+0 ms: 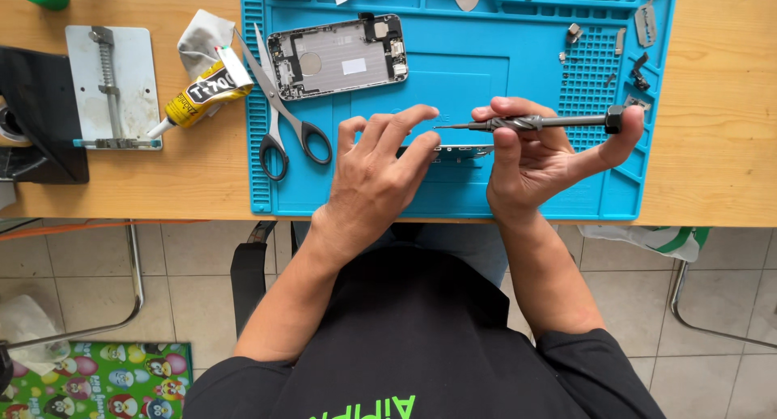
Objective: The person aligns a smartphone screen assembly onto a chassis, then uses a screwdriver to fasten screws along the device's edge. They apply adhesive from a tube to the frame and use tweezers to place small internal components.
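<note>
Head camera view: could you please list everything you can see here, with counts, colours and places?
Silicone work mat: one, blue, on the wooden table.
Opened phone housing: one, grey metal, upper left part of the mat.
Scissors: one pair, grey handles, across the mat's left edge.
Glue tube: one, yellow and black, left of the scissors.
Crumpled cloth: one, grey-white, behind the tube.
Metal clamp plate: one, silver, far left.
Small loose metal parts: several, grey, on the mat's right side.
Thin metal part: one, silver, under the fingertips.
Precision screwdriver: one, dark grey, held level.
Left hand: pressing on the thin part.
Right hand: gripping the screwdriver.
</note>
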